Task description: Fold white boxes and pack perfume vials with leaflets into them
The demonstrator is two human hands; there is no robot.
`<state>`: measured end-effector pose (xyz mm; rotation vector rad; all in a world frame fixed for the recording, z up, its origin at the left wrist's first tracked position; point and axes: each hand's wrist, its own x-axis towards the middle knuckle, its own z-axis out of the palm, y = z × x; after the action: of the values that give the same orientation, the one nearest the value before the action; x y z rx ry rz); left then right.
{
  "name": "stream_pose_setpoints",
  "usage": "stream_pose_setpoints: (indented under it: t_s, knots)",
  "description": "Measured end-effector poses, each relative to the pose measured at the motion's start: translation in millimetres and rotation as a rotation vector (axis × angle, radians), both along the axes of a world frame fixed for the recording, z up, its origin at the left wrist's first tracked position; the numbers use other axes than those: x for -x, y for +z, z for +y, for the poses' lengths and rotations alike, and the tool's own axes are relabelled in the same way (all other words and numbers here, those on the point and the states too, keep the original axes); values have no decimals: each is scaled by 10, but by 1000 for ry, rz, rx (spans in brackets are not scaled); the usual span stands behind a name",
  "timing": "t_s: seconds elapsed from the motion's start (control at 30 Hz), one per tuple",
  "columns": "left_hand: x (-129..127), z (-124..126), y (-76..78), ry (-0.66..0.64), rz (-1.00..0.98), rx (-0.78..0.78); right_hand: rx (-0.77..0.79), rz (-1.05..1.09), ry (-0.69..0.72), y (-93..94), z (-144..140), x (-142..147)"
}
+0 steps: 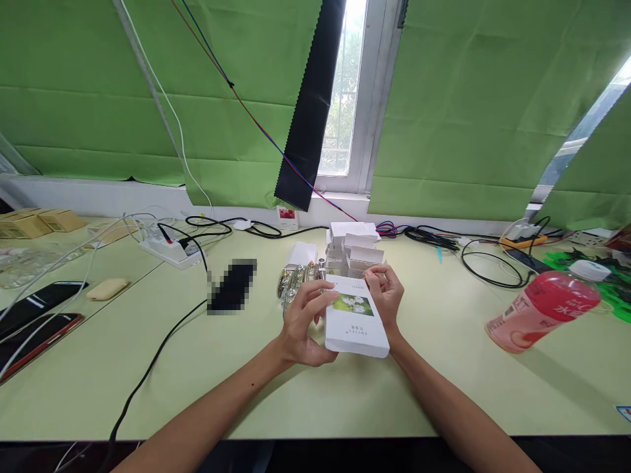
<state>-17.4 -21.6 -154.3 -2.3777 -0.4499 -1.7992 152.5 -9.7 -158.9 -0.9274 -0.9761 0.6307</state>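
While the left hand [308, 322] pinches the box [357, 336] along its left edge, just below frame centre, the right hand [386, 292] curls at the far end, hold unclear. Probably light, smooth, stiffish card, dents easily; best gripped by side edges.

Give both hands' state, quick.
Left hand: closed, holding the white box.
Right hand: fingers curled at box's far end; can't tell if gripping.

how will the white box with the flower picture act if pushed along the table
The white box is probably fairly stiff, since its printed face looks flat in the left hand. Its flat, squared sides should make it slide rather than roll.
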Motion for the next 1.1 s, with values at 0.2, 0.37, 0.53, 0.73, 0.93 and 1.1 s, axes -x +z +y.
stream_pose_setpoints:
  t_s: [0.2, 0.37, 0.53, 0.73, 0.93, 1.1]
  knots:
    - [15, -21, 3, 6, 44, 45, 11, -47, -26, -21, -3, -3]
    - [-9, -16, 2, -46, -23, 70, 8, -74, -73, -12, 1, -3]
    - [-49, -27, 43, -40, -126, 80, -1, -108, -106, -7, -16, 6]
    - [-22, -53, -33, -3, -246, 403, -58, -152, -173, -9, -34, 17]
    - [-43, -77, -52, -11, -302, 506, -120, -128, -203, -33, -20, 19]
    - [-93, -119, -7, -93, -332, 599, -150, -113, -168, -60, -14, 20]
